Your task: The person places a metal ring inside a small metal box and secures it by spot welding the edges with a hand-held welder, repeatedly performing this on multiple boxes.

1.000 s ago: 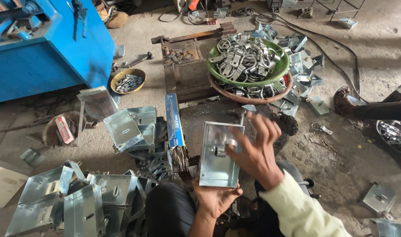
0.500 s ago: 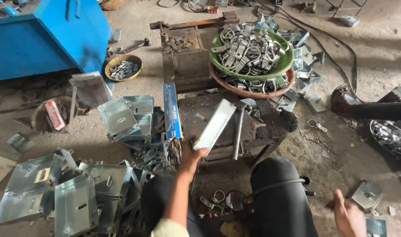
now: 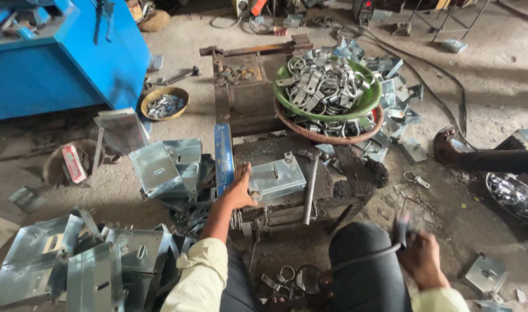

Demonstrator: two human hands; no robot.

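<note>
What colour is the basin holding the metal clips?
Green, stacked in a reddish-brown basin; the green basin shows in the head view.

Perhaps red-white packet, left bowl

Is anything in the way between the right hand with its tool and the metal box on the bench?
Only the person's own knee lies between the right hand and the metal box, which the left hand steadies.

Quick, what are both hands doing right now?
Left hand: open, flat on the metal plate.
Right hand: closed around a dark tool handle.
</note>
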